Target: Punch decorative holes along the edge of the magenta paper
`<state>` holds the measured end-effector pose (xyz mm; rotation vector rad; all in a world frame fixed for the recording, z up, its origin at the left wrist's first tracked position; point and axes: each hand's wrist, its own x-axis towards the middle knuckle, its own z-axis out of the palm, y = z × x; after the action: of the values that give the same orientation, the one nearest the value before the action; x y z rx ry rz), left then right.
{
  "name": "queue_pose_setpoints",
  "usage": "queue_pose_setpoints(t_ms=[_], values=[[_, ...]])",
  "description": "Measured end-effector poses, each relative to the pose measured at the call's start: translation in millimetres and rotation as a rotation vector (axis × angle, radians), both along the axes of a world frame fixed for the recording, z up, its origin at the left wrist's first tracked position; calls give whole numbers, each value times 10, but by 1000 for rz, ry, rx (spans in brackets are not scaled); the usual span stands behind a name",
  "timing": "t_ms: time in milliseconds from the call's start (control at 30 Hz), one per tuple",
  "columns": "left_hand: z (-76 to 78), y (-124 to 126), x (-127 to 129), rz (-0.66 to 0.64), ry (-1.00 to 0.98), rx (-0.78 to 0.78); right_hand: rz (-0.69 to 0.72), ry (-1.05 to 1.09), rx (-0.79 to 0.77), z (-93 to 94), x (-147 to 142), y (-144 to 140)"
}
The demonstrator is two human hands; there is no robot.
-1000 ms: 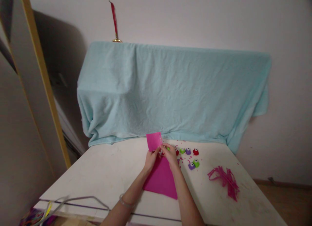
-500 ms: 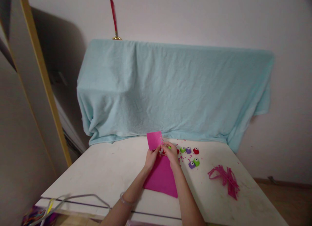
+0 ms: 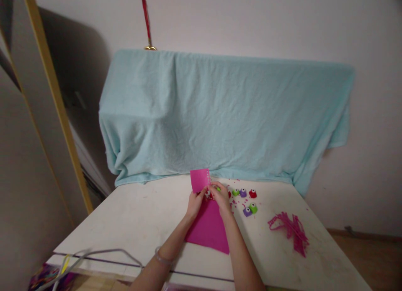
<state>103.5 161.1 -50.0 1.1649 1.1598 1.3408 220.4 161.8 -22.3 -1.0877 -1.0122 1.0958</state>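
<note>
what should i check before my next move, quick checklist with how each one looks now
1. Small pink square held by left hand and right hand: ok, fingers meet at its lower right corner.
2. Exact finger grip: cannot tell, too small.
3. Larger pink sheet flat on the table: ok.
4. Area beside the right hand free of pink scraps: not ok, bits lie scattered.
5. Eyed pieces all fully visible: not ok, the right hand partly covers some.
6. Pink strips apart from both hands: ok.

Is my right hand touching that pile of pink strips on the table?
Apart. The head view shows bare white tabletop between the right hand and the pink strips.
</note>
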Motion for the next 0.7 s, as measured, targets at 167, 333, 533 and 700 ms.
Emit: queue_pose_setpoints(t_ms=[167, 333, 533, 700], values=[[-22, 14, -9, -11, 37, 48, 15, -9, -7, -29, 3, 12], [-61, 26, -8, 8, 45, 60, 18, -19, -12, -44, 9, 21], [-42, 17, -2, 2, 32, 40, 25, 0, -1, -62, 16, 19], [-52, 24, -1, -12, 51, 65, 33, -15, 6, -82, 21, 26]])
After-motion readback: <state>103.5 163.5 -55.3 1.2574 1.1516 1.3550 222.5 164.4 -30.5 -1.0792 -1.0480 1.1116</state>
